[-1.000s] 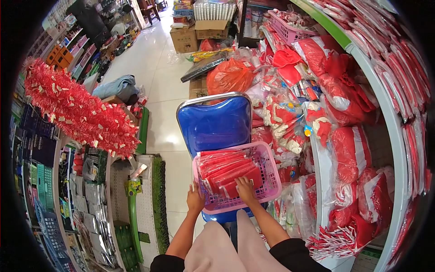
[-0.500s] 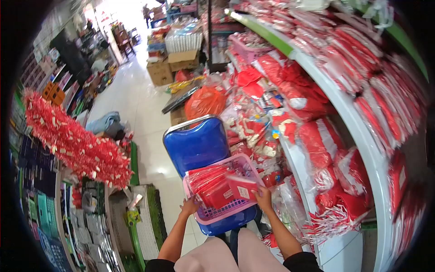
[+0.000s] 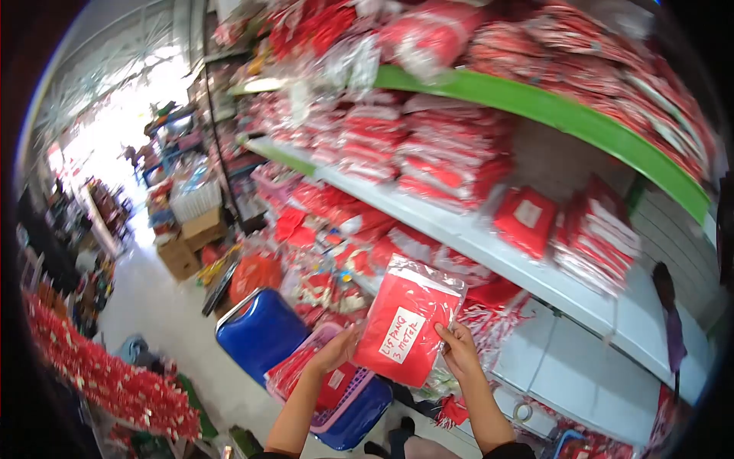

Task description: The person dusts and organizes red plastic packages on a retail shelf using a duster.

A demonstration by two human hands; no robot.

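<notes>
A clear plastic packet of folded red cloth [image 3: 430,310] is held up in front of me, tilted, its white label hand-lettered "LISPANG 3 METER". My right hand [image 3: 460,352] pinches its right edge, thumb on the front. At the lower left edge, my left hand [image 3: 335,353] is closed on the same packet, its fingertips partly hidden. Below and left, a pink plastic basket [image 3: 353,399] holds several similar red packets [image 3: 294,371]. The basket rests on a blue chair [image 3: 260,327].
Stacks of red-and-white packets [image 3: 455,157] fill the shelf [image 3: 459,229] ahead and right. Above it runs a green-edged shelf [image 3: 527,99]. Red tinsel [image 3: 115,367] hangs at left. Cardboard boxes [image 3: 191,241] and an orange bag [image 3: 256,277] stand by the aisle floor [image 3: 141,306].
The packet has been lifted from over the basket and raised toward the shelf. My left hand has left the basket rim and joined it on the packet. My view has turned right and up.
</notes>
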